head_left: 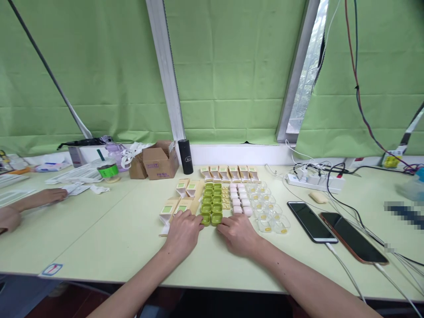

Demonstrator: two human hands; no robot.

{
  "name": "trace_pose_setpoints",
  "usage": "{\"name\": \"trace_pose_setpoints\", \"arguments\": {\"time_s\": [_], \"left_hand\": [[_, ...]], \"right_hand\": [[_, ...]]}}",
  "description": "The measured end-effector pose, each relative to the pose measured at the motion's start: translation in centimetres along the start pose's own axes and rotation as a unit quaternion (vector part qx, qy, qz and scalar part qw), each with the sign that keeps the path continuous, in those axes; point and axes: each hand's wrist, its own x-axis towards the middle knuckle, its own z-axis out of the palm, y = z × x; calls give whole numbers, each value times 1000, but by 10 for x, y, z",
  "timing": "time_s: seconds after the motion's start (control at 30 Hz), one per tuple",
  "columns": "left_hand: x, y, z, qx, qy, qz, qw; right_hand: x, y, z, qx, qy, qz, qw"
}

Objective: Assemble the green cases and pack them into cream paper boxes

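Two columns of small square green trays (212,198) stand close together on the table. My left hand (185,229), fingers curled, has its fingertips at the left side of the nearest left tray (206,219). At the outer side of the nearest right tray (216,219), my right hand (239,234) is closed in the same way. Right of the trays are small pale-yellow pieces (225,198), rounded pale-pink blocks (236,203) and clear plastic cups (265,226) with yellow spots. Folded paper packets (184,206) with green labels lie left of the trays; more packets (229,173) form a row behind.
Two phones (312,221) with cables lie at the right, near a white power strip (316,182). Behind are an open cardboard box (160,161) and a black tumbler (186,157). A drink cup (108,170) and another person's hand (53,195) are at the left.
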Motion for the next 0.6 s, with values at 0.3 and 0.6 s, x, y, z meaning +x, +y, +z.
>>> {"name": "trace_pose_setpoints", "arguments": {"time_s": [0.3, 0.6], "left_hand": [[-22, 34, -18, -50, 127, 123, 983], [-27, 112, 1, -77, 152, 395, 903]], "right_hand": [[-14, 8, -39, -30, 141, 17, 989], [-105, 95, -110, -125, 38, 369, 920]]}}
